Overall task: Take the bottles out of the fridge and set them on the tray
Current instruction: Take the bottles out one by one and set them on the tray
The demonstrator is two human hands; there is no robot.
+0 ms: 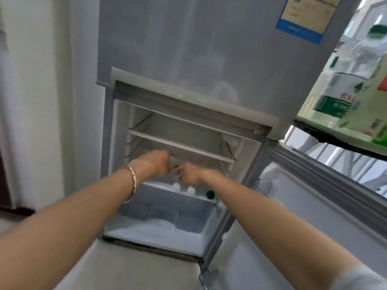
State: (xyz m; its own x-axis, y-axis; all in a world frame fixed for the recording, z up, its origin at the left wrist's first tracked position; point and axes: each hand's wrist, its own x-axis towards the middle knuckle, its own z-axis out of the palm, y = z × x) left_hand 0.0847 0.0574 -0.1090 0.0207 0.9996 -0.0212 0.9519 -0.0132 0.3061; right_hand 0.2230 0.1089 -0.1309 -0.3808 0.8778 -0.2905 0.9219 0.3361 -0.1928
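The fridge's (pixel 188 59) lower compartment stands open. Three bottle caps show just under my hands: two white bottles (pixel 176 186) (pixel 191 190) and a green-capped bottle (pixel 210 194), upright behind the drawer's rim. My left hand (pixel 157 162), with a bracelet on its wrist, and my right hand (pixel 189 174) reach inside side by side at the lower shelf's front edge, directly above the white caps. Both have curled fingers and are blurred; I cannot tell whether they grip anything. No tray is in view.
An empty white shelf (pixel 180 144) spans the compartment above my hands. A frosted clear drawer (pixel 163 222) sits at the bottom. The fridge door (pixel 314 206) hangs open on the right. Green-and-white cartons (pixel 339 97) rest on a dark rack at right. A white wall (pixel 41 101) runs along the left.
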